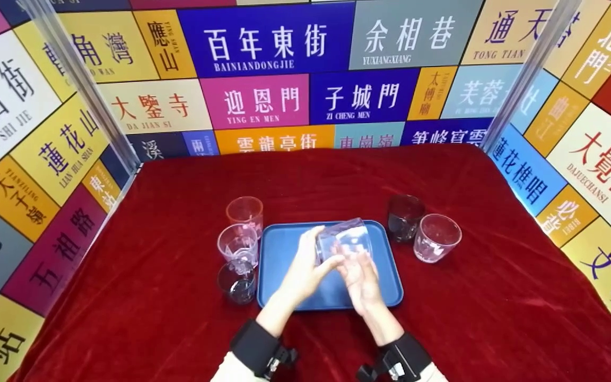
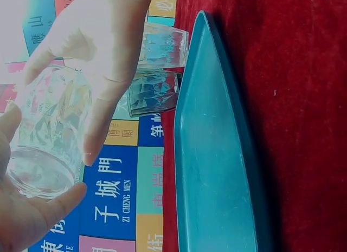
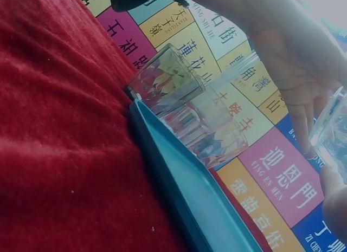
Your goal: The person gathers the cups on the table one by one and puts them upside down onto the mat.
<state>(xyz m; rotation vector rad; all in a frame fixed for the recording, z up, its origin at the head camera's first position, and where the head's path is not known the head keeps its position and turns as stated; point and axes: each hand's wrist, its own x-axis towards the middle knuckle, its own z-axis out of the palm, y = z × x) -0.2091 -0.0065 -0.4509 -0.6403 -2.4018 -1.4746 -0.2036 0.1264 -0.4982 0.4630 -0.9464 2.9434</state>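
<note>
Over the blue tray (image 1: pixel 289 297), a clear drinking glass (image 1: pixel 348 236) is held tilted between both hands. My left hand (image 1: pixel 304 270) grips its left side, the thumb across the near side. From the right, my right hand (image 1: pixel 363 281) holds it with the fingers against its lower part. In the left wrist view, the right hand (image 2: pixel 108 51) has thumb and fingers spread around the glass (image 2: pixel 57 111), and the left hand (image 2: pixel 21 214) holds its other end. Only part of the glass (image 3: pixel 333 133) shows in the right wrist view.
Left of the tray stand an amber-tinted glass (image 1: pixel 244 208), a clear glass (image 1: pixel 234 241) and a dark glass (image 1: pixel 237 286). At its right are another dark glass (image 1: pixel 405 217) and a clear glass (image 1: pixel 438 236). Red cloth (image 1: pixel 178 329) covers the table; sign-printed panels (image 1: pixel 263 42) surround it.
</note>
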